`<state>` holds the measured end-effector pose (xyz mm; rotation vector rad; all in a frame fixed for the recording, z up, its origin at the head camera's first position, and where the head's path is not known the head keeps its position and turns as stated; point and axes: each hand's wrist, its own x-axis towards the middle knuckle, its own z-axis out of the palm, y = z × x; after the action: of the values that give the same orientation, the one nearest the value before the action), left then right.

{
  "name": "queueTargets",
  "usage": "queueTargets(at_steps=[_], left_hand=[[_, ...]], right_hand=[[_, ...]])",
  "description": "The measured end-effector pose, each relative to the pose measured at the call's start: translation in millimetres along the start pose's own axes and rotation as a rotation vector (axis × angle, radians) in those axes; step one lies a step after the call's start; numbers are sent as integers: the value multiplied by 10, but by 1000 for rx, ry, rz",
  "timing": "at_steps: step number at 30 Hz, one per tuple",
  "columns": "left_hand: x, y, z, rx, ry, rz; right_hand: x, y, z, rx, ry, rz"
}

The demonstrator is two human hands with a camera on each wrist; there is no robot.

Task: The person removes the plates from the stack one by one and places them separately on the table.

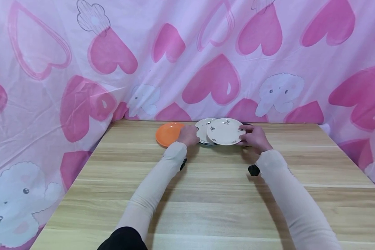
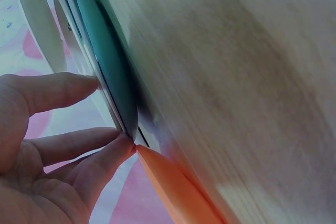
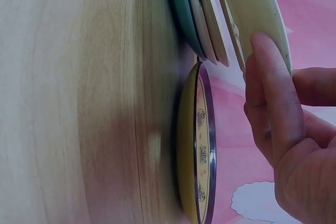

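Observation:
My right hand (image 1: 255,138) pinches a white plate (image 1: 225,132) with small dark prints by its right edge. In the right wrist view this plate is raised and tilted, above and apart from a stack. That stack, topped by another printed white plate (image 1: 203,129), has a teal plate (image 2: 107,51) at its bottom, on the table. My left hand (image 1: 189,136) grips the stack's left rim, with thumb tip and fingertips on the plate edges in the left wrist view. Beside that hand lies an orange plate (image 1: 167,134).
A yellow plate with a dark rim (image 3: 202,150) lies on the table right of the stack, mostly hidden behind my right hand in the head view. The wooden table (image 1: 212,201) ends at a pink heart-patterned cloth (image 1: 162,83) behind the plates.

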<state>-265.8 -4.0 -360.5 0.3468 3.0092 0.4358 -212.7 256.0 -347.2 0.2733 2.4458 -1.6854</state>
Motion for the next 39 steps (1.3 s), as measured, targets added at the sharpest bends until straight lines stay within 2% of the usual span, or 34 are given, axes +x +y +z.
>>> queueTargets(at_steps=[13,21,30,37,39], left_hand=[[5,-12,-5,5,7,13],[5,-31,-8,-4,38,31],[-2,-36,-19,-15,15,24],[0,-30,-25,-8,-3,6],[-4,-26,-27,-9,-4,-1]], right_hand=[[-67,45,-101,15,-75,-58],[-102,174,-204,0,-144,-81],[-150,331,-342,-81,-225,-117],[-181,396,-391,-79,-283,-139],[-191,403,-408,-107,-293,-150]])
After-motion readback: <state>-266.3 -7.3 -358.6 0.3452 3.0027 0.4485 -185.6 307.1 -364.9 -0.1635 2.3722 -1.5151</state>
